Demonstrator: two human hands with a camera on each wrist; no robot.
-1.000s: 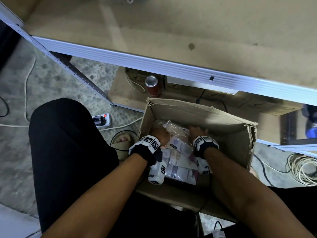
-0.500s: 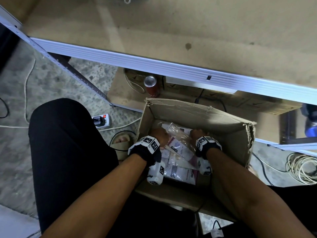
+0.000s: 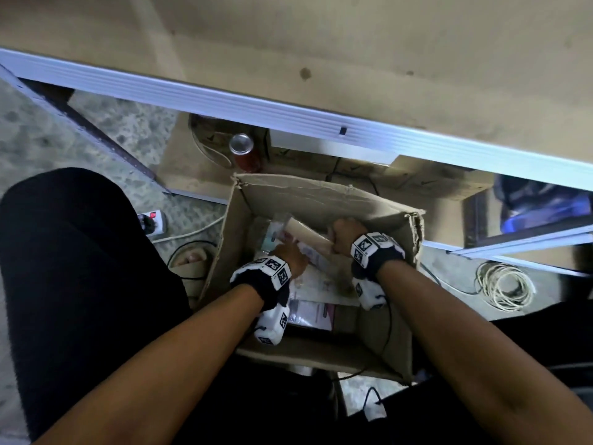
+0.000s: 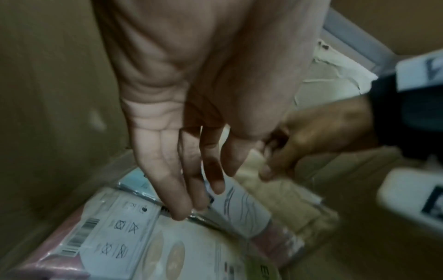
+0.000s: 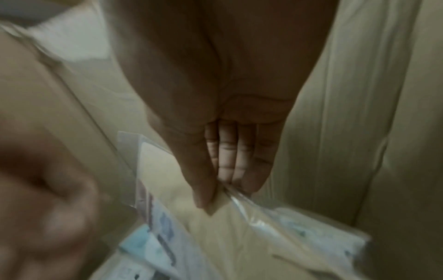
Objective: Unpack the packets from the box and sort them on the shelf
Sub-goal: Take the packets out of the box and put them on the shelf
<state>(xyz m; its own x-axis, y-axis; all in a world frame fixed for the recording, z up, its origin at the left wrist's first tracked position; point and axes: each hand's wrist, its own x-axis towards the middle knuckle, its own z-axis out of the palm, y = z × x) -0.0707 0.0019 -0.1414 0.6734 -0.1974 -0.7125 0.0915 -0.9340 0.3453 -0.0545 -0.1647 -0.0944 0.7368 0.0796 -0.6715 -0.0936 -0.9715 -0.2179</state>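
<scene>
An open cardboard box (image 3: 321,200) stands on the floor between my knees, holding several clear plastic packets (image 4: 134,233) with white labels. My right hand (image 3: 340,232) pinches the edge of a beige packet (image 3: 308,232) between thumb and fingers and holds it tilted above the others, near the box's far right wall. The right wrist view shows this right hand (image 5: 215,193) pinching the beige packet (image 5: 227,236). My left hand (image 4: 191,204) has straight fingers whose tips touch the packets lying below. The brown shelf (image 3: 353,59) runs across above the box.
A red drinks can (image 3: 242,149) and flat cartons (image 3: 417,184) sit on the low shelf behind the box. A power strip (image 3: 150,220) and cables lie on the floor at left, a coil of cable (image 3: 503,284) at right. My black-clad leg (image 3: 80,268) is left of the box.
My right hand has moved up and towards the box's far right corner, lifting the beige packet. My left hand stays low on the packets, fingers now straight.
</scene>
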